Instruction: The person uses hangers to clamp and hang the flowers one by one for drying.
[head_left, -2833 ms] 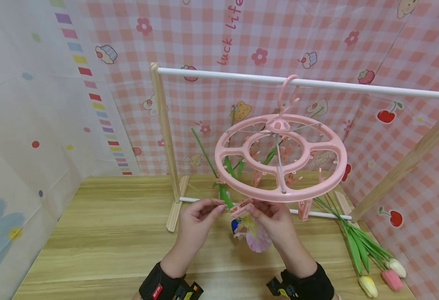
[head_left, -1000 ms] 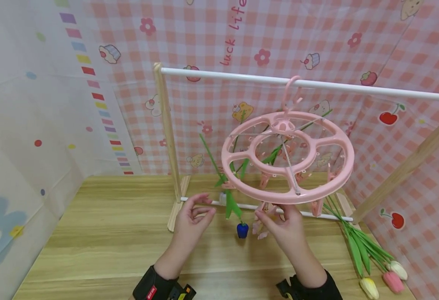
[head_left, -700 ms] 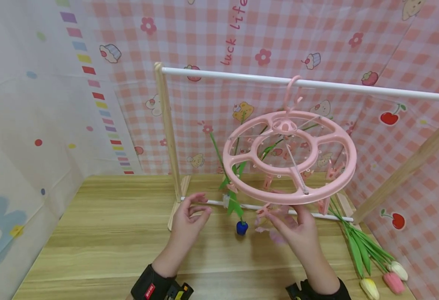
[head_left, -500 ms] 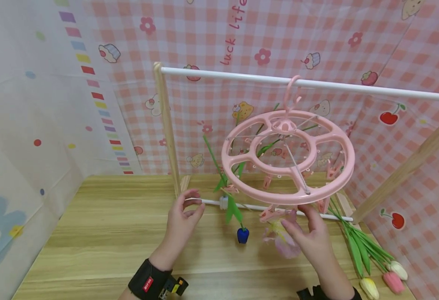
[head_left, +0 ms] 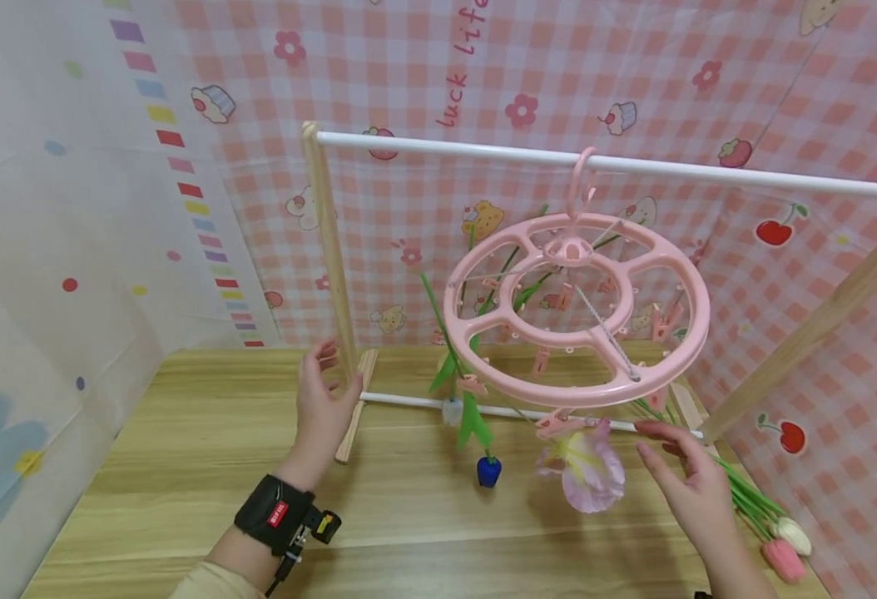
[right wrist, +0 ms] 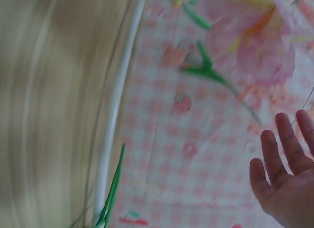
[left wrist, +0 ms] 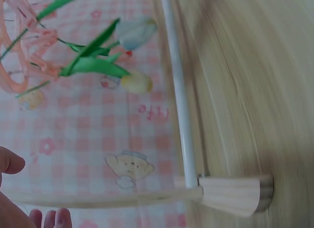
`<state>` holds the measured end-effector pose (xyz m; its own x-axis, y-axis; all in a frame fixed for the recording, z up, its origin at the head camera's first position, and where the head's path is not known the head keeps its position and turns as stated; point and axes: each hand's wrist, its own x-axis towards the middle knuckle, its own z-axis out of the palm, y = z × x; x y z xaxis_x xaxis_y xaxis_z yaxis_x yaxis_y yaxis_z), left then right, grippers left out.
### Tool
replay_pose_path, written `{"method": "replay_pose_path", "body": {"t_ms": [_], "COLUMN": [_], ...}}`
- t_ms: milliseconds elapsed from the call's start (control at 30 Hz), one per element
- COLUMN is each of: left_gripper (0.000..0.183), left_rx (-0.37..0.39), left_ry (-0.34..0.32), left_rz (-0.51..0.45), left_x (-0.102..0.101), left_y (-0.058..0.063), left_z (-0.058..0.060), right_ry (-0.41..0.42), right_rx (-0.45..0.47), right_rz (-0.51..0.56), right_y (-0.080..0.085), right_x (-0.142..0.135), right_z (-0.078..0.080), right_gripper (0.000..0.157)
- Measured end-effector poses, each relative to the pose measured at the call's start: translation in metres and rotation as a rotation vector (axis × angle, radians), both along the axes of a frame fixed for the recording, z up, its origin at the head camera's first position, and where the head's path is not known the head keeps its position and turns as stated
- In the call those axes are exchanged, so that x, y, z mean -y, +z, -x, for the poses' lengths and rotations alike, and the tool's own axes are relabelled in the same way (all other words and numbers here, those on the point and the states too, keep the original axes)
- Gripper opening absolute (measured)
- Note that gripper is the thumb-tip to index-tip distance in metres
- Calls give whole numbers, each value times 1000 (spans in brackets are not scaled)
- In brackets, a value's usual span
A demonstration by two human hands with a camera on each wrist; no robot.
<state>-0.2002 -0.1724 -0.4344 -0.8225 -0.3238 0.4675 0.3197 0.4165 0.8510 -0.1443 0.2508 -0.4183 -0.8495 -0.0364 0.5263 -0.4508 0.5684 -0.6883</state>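
The lilac flower [head_left: 592, 478] is hung bloom-down at the front of the ring [head_left: 573, 394], its stem seemingly gripped by a clip [head_left: 555, 424]; how firmly it is bitten cannot be told. Nothing is held by the right hand [head_left: 693, 487]: its fingers are spread, and it is placed just beside the bloom, apart from it. Nothing is held by the left hand [head_left: 322, 409] either; its fingers are loosely bent, and it is placed close to the post [head_left: 328, 241] with no grip taken on it. The ring is hooked over the rail [head_left: 438, 148]. A blue tulip [head_left: 488, 472] is hung left of the lilac flower, with a white tulip [head_left: 452, 411] farther back. A pink tulip [head_left: 785, 560] and a cream tulip [head_left: 794, 535] are laid on the table [head_left: 184, 499] at the right.

From this, the clipping of the lilac flower can be judged done, or nearly so. For the next move, another tulip would presumably have to be lifted from the table by its stem, a free clip squeezed apart, and the stem fed in without the ring being tipped
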Motion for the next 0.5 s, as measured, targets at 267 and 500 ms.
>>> {"method": "replay_pose_path", "body": {"t_ms": [267, 500], "left_gripper": [69, 69], "left_rx": [-25, 23], "left_ry": [37, 2], "left_rz": [82, 110], "left_x": [11, 20], "left_y": [-3, 5], "left_z": [18, 32], "right_ry": [-207, -226], "right_rx": [135, 160], "right_rz": [-205, -326], "right_y": [-14, -23], "right_x": [-40, -63], "right_z": [6, 13], "right_gripper": [32, 33]}}
